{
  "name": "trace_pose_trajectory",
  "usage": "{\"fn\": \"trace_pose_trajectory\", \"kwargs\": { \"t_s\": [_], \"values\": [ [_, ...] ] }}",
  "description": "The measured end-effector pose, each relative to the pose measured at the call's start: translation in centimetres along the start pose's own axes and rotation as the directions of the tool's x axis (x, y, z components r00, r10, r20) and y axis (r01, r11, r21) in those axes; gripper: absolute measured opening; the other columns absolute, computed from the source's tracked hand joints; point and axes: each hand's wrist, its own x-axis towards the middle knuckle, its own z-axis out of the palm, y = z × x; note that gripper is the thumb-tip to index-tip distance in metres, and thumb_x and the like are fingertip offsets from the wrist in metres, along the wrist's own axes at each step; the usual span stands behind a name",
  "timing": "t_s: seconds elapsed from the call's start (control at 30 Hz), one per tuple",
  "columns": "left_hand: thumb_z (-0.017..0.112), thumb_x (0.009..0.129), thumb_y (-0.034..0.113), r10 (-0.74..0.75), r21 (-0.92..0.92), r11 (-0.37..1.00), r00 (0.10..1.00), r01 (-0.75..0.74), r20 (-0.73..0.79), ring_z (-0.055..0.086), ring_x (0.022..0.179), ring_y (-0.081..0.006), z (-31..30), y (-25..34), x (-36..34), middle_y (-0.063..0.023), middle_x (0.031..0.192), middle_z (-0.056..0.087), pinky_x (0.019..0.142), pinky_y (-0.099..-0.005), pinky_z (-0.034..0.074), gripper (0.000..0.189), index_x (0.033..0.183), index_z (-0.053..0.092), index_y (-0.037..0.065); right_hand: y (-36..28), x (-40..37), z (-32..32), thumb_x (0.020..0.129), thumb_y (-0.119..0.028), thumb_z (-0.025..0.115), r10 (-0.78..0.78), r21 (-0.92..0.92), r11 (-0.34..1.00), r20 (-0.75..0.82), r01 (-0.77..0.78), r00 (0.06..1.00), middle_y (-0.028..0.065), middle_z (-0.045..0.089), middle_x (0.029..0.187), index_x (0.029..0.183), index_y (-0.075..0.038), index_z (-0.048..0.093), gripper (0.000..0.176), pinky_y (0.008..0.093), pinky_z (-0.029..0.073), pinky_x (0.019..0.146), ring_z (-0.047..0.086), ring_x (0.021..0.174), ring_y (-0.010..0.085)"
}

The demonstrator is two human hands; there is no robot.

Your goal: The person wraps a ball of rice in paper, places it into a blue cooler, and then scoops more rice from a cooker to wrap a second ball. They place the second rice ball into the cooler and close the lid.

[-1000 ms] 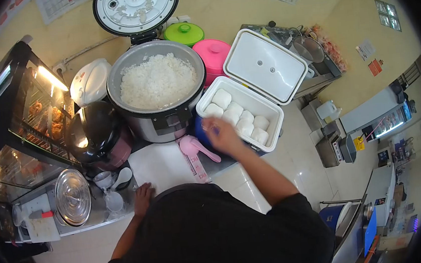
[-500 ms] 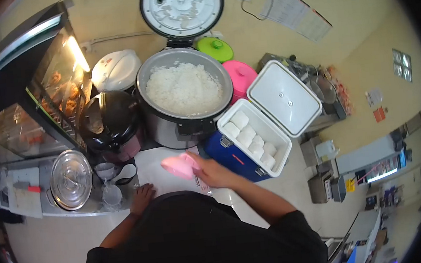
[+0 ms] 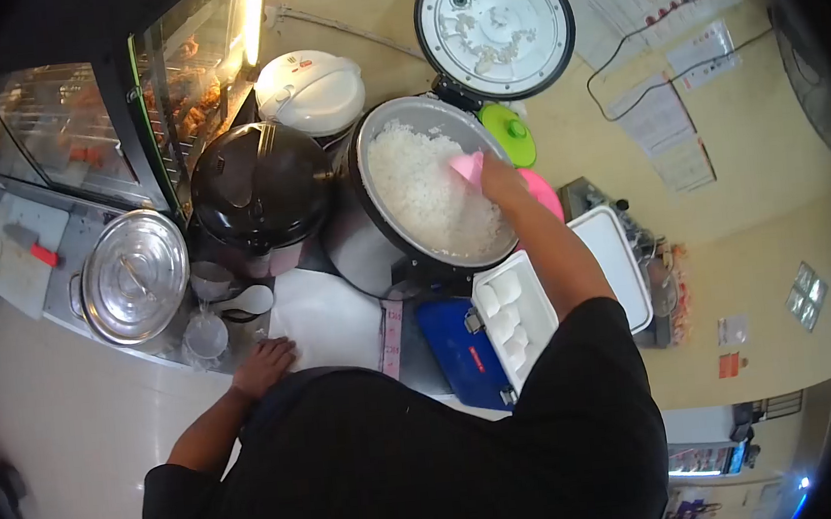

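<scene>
My right hand [image 3: 505,182] is closed on a pink scoop [image 3: 468,168], reaching over the right side of a large open rice cooker [image 3: 355,250]. The scoop's lower end meets the white rice [image 3: 419,182] that fills the pot. Beside the lower left corner of a white paper sheet [image 3: 327,317], my left hand [image 3: 265,365] rests on the counter with its fingers stretched out. Close to that hand are a clear plastic cup [image 3: 206,335] and a white ladle-like spoon [image 3: 253,300].
A blue cooler [image 3: 463,354] with white wrapped lumps stands open at right. A dark lidded cooker [image 3: 261,184], a steel lidded pot [image 3: 135,274] and a lit glass food cabinet [image 3: 192,81] line the left. The rice cooker's raised lid [image 3: 496,25] leans back.
My right hand has carried the pink scoop from above the paper up into the rice. My left hand stays by the paper. The view has turned, shifting the scene.
</scene>
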Motion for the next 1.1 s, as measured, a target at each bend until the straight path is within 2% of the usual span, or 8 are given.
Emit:
{"fn": "trace_pose_trajectory", "kwargs": {
  "t_s": [0.17,0.27,0.37,0.67,0.9,1.0,1.07,1.1],
  "values": [
    [0.055,0.095,0.024,0.002,0.011,1.000,1.000,-0.001,-0.021,0.042,0.141,-0.0286,1.6,-0.8,0.0,-0.0098,0.147,0.050,0.116,-0.0492,0.032,0.037,0.129,0.057,0.010,2.2,-1.7,2.4,0.093,-0.013,0.059,-0.211,-0.090,0.972,0.092,0.219,0.973,0.0299,0.065,0.120,0.137,0.000,0.048,0.047,0.0508,0.051,0.095,0.064,0.111,0.0470],
    [0.055,0.096,0.025,0.022,0.052,0.998,1.000,-0.022,0.001,0.042,0.141,-0.0277,2.1,-1.3,-0.3,-0.0082,0.149,0.049,0.117,-0.0504,0.031,0.040,0.133,0.055,0.012,0.5,-3.1,1.8,0.096,-0.024,0.058,-0.063,-0.170,0.979,0.251,0.108,0.966,0.0285,0.062,0.129,0.141,-0.002,0.048,0.050,0.0519,0.052,0.094,0.063,0.115,0.0457],
    [0.055,0.096,0.026,0.018,0.057,0.998,1.000,-0.019,0.018,0.042,0.141,-0.0282,2.4,-1.4,-0.3,-0.0087,0.149,0.049,0.117,-0.0500,0.031,0.041,0.133,0.055,0.011,-2.1,-4.8,0.5,0.090,-0.019,0.064,-0.229,-0.204,0.920,0.413,0.334,0.882,0.0282,0.063,0.129,0.142,-0.001,0.046,0.058,0.0503,0.054,0.092,0.064,0.114,0.0458],
    [0.055,0.095,0.027,0.010,0.021,1.000,1.000,-0.010,-0.006,0.042,0.142,-0.0287,2.3,-1.2,-0.4,-0.0099,0.148,0.049,0.118,-0.0492,0.030,0.040,0.132,0.055,0.010,-7.0,-5.8,-3.6,0.095,-0.022,0.058,-0.299,-0.013,0.896,0.721,0.443,0.625,0.0148,0.068,0.107,0.141,-0.011,0.050,0.048,0.0390,0.056,0.067,0.068,0.088,0.0277],
    [0.053,0.093,0.024,0.014,0.022,1.000,0.999,-0.013,-0.029,0.043,0.141,-0.0278,1.2,-0.7,0.0,-0.0101,0.147,0.051,0.116,-0.0474,0.032,0.039,0.129,0.056,0.009,-4.1,-4.4,-9.2,0.095,-0.025,0.060,-0.242,0.277,0.959,0.906,-0.057,0.346,-0.0044,0.050,0.081,0.124,-0.017,0.061,0.030,0.0256,0.039,0.057,0.046,0.068,0.0083],
    [0.053,0.092,0.023,0.018,0.031,0.999,0.998,-0.016,-0.053,0.043,0.141,-0.0274,1.3,-0.8,0.0,-0.0100,0.146,0.052,0.115,-0.0470,0.034,0.038,0.127,0.057,0.009,-0.1,-2.4,-7.8,0.094,-0.023,0.062,-0.423,0.489,0.872,0.785,-0.034,0.453,0.0039,0.061,0.084,0.129,-0.014,0.056,0.037,0.0363,0.048,0.059,0.060,0.072,0.0175],
    [0.054,0.092,0.023,0.013,0.027,1.000,0.999,-0.012,-0.050,0.043,0.141,-0.0271,1.5,-0.7,-0.1,-0.0097,0.146,0.052,0.115,-0.0469,0.034,0.038,0.126,0.058,0.009,1.5,-1.7,-2.9,0.093,-0.021,0.061,-0.357,0.322,0.908,0.264,0.267,0.896,0.0148,0.067,0.091,0.136,-0.012,0.051,0.045,0.0467,0.051,0.066,0.067,0.080,0.0304],
    [0.054,0.092,0.024,0.009,0.019,1.000,0.999,-0.008,-0.044,0.043,0.141,-0.0270,1.5,-0.7,-0.1,-0.0095,0.146,0.052,0.114,-0.0468,0.034,0.037,0.126,0.058,0.009,1.7,-2.0,-1.2,0.093,-0.020,0.060,-0.336,0.166,0.923,-0.084,0.346,0.938,0.0202,0.070,0.095,0.140,-0.011,0.048,0.049,0.0519,0.053,0.069,0.070,0.084,0.0368]
  ]
}}
